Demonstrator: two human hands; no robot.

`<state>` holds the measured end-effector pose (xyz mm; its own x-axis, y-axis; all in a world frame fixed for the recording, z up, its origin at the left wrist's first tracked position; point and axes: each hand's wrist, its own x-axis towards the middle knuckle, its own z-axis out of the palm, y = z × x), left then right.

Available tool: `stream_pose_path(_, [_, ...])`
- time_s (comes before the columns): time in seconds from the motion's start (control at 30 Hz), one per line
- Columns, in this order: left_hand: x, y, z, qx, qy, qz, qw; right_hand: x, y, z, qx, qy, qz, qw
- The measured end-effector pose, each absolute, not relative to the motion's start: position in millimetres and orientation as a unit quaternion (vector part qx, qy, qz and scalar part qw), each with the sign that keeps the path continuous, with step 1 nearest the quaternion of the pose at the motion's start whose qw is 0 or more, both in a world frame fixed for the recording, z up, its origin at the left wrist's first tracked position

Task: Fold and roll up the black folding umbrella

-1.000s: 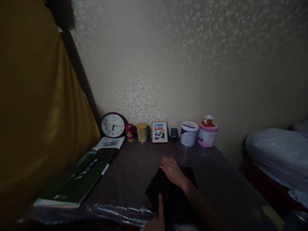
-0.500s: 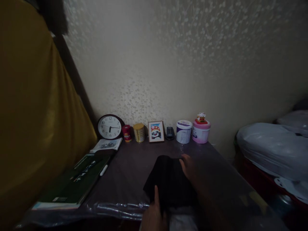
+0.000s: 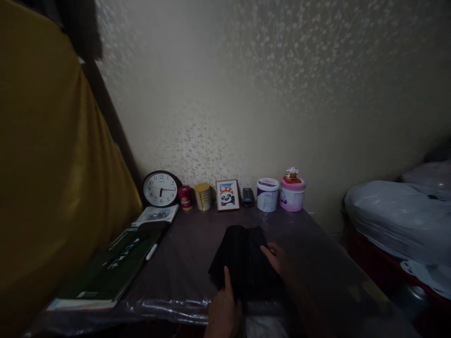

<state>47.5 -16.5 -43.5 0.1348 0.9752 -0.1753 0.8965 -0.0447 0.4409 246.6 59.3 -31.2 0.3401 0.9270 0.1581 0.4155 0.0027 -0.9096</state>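
A piece of black folded cloth (image 3: 243, 263) lies near the front edge of the table, with a raised fold running along its middle. Its exact kind is too dark to tell. My left hand (image 3: 223, 310) grips the near left edge, index finger stretched out over the top and the other fingers curled, partly hidden. At the right side, my right hand (image 3: 278, 260) is closed on the cloth's edge with the thumb on top. Something white (image 3: 264, 326) shows below the table edge, between my arms.
Along the wall stand a clock (image 3: 160, 188), a red can (image 3: 185, 198), a gold tin (image 3: 203, 197), a framed panda picture (image 3: 227, 195), a white-and-purple tub (image 3: 268, 195) and a pink tub (image 3: 292, 195) topped by a cat figurine. A green book (image 3: 109, 267) and white marker (image 3: 151, 252) lie left.
My right hand has drawn back a little toward me, uncovering the cloth's far right corner. A rounded fold in the cloth shows more plainly. My left hand stays nearly in place.
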Motion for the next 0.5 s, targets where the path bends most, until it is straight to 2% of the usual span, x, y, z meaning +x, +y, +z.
stream_pose_path(0.17, [47.1, -16.7, -42.8, 0.720, 0.649, 0.094, 0.229, 245.7, 63.6, -23.0, -0.649, -0.512, 0.294, 0.481])
stream_pose_path(0.33, [45.9, -15.2, -42.8, 0.718, 0.645, 0.098, 0.242, 235.7, 72.6, -9.0, -0.587, -0.517, 0.413, 0.467])
stream_pose_path(0.5, [44.2, -13.0, -44.5, 0.720, 0.643, 0.092, 0.246, 206.7, 79.7, 6.6, -0.514, -0.476, 0.503, 0.505])
